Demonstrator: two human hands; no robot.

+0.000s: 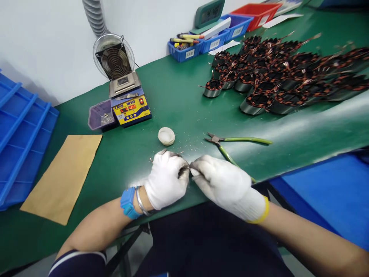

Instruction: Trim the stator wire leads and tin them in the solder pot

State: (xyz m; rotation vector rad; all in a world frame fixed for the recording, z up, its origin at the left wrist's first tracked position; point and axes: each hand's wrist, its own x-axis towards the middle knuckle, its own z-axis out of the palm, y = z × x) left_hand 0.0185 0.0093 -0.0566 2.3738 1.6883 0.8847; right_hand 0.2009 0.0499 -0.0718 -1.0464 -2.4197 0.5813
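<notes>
At bench edge | gloved hands (pixel 188 173) pinch small, mostly hidden metal part (pixel 184 166)

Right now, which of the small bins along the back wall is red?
The far-right bin, beside the green clock; the other bins in that row are blue.

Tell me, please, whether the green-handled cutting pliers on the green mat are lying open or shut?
Open: the green-handled cutting pliers lie flat on the green mat with their two handles spread apart, untouched by either gloved hand.
</notes>
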